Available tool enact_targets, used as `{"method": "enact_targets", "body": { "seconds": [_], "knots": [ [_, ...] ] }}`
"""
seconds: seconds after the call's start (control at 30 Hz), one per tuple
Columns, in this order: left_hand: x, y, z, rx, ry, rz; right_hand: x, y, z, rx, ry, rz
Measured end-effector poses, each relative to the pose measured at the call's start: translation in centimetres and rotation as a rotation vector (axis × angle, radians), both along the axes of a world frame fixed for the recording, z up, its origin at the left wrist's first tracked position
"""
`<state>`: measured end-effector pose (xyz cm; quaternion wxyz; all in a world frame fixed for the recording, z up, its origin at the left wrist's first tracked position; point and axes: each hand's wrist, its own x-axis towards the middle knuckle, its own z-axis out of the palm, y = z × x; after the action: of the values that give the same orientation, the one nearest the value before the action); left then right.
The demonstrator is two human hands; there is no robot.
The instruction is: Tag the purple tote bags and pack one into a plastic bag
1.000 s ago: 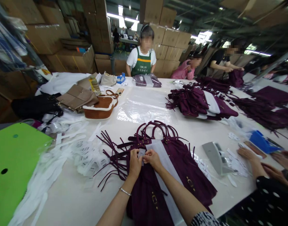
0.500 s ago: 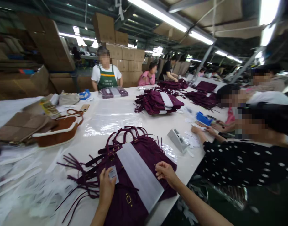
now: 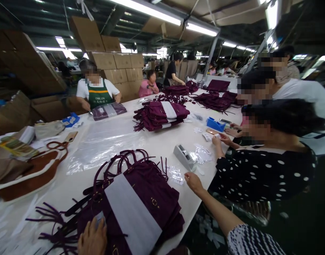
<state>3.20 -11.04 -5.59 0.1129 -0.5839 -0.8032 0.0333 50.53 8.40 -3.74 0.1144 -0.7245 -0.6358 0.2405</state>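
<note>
My left hand (image 3: 92,237) rests over the near left of a purple handbag (image 3: 141,177) lying flat on a stack of similar bags. Its fingers are closed on a small pale label card (image 3: 100,217), whose edge shows past the fingertips. A wide white paper band (image 3: 132,212) wraps the top bag. My right hand (image 3: 194,183) is off the bags to the right, fingers pinched together, just in front of a grey tape dispenser (image 3: 184,157). Whether anything small sits in that pinch cannot be made out. Clear plastic packets (image 3: 176,175) lie beside it.
A clear plastic sheet (image 3: 98,145) covers the table's middle. Beyond stands another purple bag stack (image 3: 162,115). A co-worker in a green apron (image 3: 97,94) handles a wrapped bag. At right, a person in dotted clothing (image 3: 268,173) works near a blue dispenser (image 3: 215,124). Brown bags (image 3: 29,173) lie left.
My right hand has left the bag and moved toward the tape dispenser. My left hand now lies over the label card. The view has swung right; the aproned co-worker now touches the wrapped bag.
</note>
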Motion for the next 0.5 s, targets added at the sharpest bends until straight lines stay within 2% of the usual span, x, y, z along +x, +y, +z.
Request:
{"method": "enact_targets", "body": {
  "seconds": [0.1, 0.27, 0.37, 0.5],
  "knots": [
    [-0.8, 0.2, -0.8, -0.093, -0.094, -0.009, 1.8, 1.3, -0.5, -0.080, -0.136, 0.116],
    [-2.7, 0.9, -2.6, -0.084, -0.308, 0.045, 4.4, 1.2, -2.0, -0.150, -0.236, 0.249],
    [-3.7, 1.3, -3.1, -0.028, -0.510, 0.118, 5.0, 1.9, -2.6, -0.147, -0.184, 0.244],
    [-4.7, 1.6, -2.0, 0.081, -0.784, 0.255, 5.7, 3.2, -2.4, -0.135, -0.018, 0.135]
  ]
}}
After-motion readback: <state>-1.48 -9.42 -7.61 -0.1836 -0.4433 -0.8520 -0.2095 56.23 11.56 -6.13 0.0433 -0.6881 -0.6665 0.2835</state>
